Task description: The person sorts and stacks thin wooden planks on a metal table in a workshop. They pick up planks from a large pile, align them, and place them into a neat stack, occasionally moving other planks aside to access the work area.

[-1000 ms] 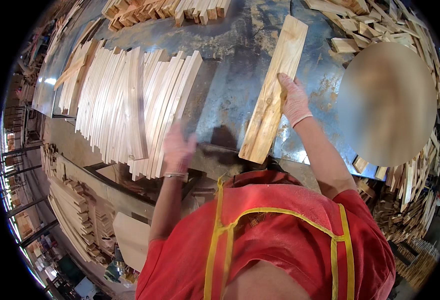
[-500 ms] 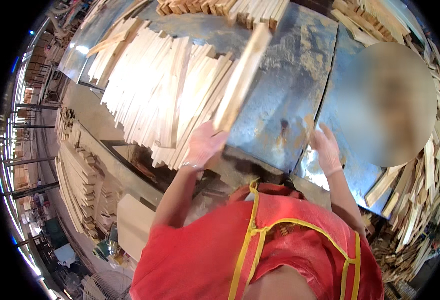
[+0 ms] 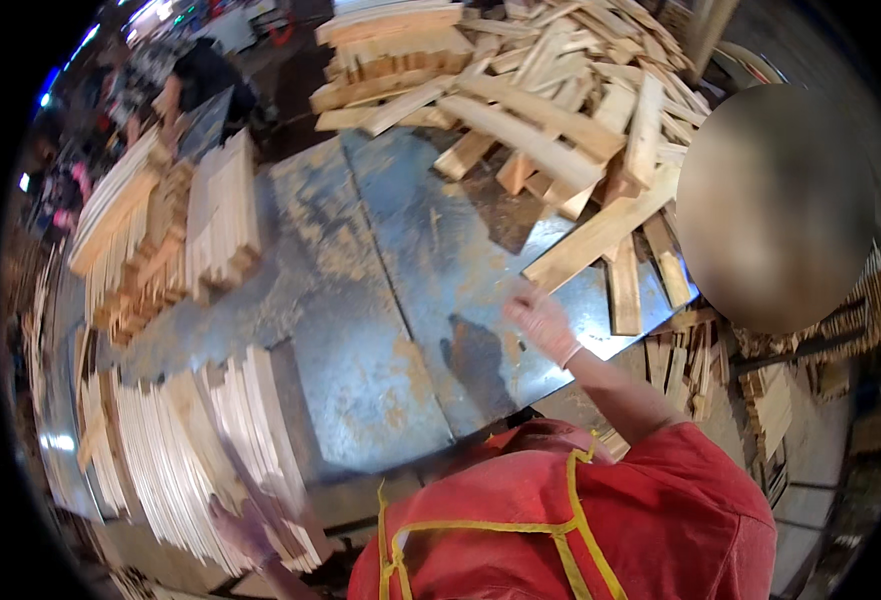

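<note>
My left hand [image 3: 243, 530] lies against the near end of a row of pale wood strips [image 3: 175, 470], its fingers apart; the strips lie side by side along the table's near left edge. My right hand [image 3: 542, 322] is over the metal tabletop, at the near end of a wooden board [image 3: 600, 236]. Its fingers are blurred, and whether they grip the board cannot be made out. That board slants across other pieces at the front of a loose heap of boards [image 3: 530, 140]. Both hands seem to wear thin, pale gloves.
Two stacks of wood pieces, one brownish [image 3: 140, 250] and one paler [image 3: 222, 215], stand at the back left of the metal table [image 3: 350, 390]. A seam crosses the tabletop. Another neat stack [image 3: 395, 50] rises behind. A blurred round patch covers the right side.
The view has swung to the right. My left hand held a wood strip upright and now rests at the row without it. My right hand has reached toward the heap.
</note>
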### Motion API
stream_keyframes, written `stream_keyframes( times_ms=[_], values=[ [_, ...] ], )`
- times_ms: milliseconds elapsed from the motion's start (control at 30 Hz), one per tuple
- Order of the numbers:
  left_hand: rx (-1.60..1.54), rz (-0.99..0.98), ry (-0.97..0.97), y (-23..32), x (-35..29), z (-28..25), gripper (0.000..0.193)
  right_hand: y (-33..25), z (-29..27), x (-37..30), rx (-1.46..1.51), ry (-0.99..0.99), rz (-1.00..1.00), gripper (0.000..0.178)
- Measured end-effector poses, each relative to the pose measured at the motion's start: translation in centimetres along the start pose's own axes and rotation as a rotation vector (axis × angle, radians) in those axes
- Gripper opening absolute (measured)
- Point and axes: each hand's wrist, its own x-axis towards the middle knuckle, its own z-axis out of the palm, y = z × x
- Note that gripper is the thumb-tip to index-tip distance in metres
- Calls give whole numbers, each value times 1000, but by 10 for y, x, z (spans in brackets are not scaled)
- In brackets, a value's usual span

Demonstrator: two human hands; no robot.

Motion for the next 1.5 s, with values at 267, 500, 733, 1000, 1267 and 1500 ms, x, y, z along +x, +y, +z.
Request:
stream_keyframes(
  times_ms=[267,500,733,1000,1267,1500],
  values=[
    [-307,646,-206,267,-98,62,77,0,-198,127,-134,763,-465,67],
    [-246,780,-485,459,-159,87,74,-31,-222,268,149,604,94,106],
    [-185,643,-534,481,-180,97,79,16,-63,244,-26,593,152,117],
    [-513,493,-546,428,-174,119,73,2,-10,117,408,120,-100,97],
    [-1273,-281,-993,413,-142,112,59,-3,99,-40,373,-400,-8,73],
    [-1436,-384,-889,312,-115,121,50,16,104,-53,341,-541,165,67]
  ],
)
